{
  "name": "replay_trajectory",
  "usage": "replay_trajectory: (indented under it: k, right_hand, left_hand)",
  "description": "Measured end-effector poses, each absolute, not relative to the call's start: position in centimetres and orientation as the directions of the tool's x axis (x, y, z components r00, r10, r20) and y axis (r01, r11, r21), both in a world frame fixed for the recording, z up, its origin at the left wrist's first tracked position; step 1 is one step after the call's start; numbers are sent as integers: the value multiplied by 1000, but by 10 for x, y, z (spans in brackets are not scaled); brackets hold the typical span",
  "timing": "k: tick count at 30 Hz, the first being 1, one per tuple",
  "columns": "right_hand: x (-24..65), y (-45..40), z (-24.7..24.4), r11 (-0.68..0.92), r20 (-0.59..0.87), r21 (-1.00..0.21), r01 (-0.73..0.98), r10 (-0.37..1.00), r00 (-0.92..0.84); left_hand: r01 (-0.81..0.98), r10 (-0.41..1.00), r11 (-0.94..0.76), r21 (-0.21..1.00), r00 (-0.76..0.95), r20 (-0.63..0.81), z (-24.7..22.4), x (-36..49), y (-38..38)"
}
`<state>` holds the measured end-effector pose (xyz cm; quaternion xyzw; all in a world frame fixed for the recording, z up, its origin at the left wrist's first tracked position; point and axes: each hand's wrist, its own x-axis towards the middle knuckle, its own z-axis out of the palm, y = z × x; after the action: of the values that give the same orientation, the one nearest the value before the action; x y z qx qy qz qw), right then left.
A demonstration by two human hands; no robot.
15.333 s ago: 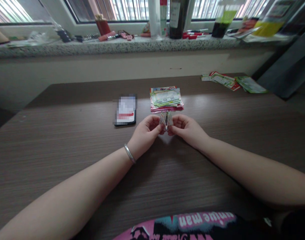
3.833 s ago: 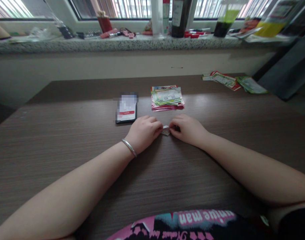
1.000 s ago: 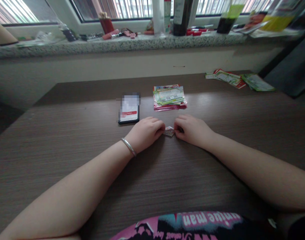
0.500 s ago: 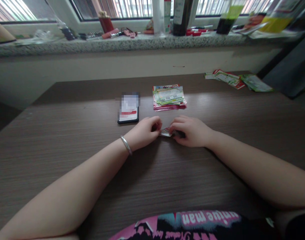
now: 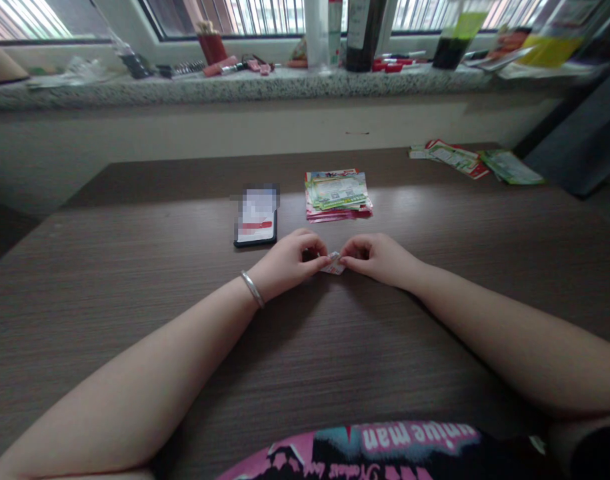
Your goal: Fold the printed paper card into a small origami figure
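A small folded piece of printed paper, whitish with reddish marks, is held low over the table between my two hands. My left hand, with a silver bangle at the wrist, pinches its left side between thumb and fingers. On the other side, the thumb and fingertips of my right hand are closed on its right upper edge. Fingers cover part of the paper, so its full shape is hidden. Just beyond the hands lies a stack of colourful printed paper sheets. A phone with a lit screen rests left of the stack.
More printed papers lie at the far right edge of the brown table. Behind it, a granite windowsill carries bottles, pens, a red holder and a cup of dark liquid.
My right hand has shifted its grip, its fingertips now pinching the paper's edge. The paper has turned a little and more of its printed face shows. My left thumb has moved slightly right.
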<state>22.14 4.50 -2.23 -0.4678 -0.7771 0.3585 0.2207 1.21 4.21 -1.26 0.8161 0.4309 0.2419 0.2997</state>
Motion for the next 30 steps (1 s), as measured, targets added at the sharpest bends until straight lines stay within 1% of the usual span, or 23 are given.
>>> replay_trajectory:
  k: [3,5,8,11,15,18,21,24,30]
  right_hand:
    - [221,44,-24,387,49,-692,609,867,-496]
    - [222,45,-25,464,114,-641,611,845,-522]
    - [226,47,-27,600,234,-534,596,782,-578]
    - [230,51,-27,705,287,-427,567,700,-654]
    - [233,52,-22,785,267,-250,567,618,-739]
    - [233,48,-18,797,238,-140,587,603,-762]
    - [234,45,-13,796,203,-58,602,600,-774]
    - [235,43,-9,800,165,-13,600,593,-788]
    - [234,41,-1,812,114,17,584,578,-808]
  left_hand:
    - [612,814,-550,568,545,200,-15,14,41]
    - [630,792,-593,501,569,222,-16,15,40]
    - [649,751,-654,388,617,234,-18,17,39]
    - [664,726,-686,297,653,216,-18,17,38]
    - [681,713,-701,211,678,179,-13,16,36]
    - [681,696,-718,144,704,138,-8,15,34]
    - [684,689,-725,79,719,89,-3,15,31]
    - [684,684,-729,28,727,52,2,16,29]
    - [643,645,-762,-78,764,-12,9,18,25]
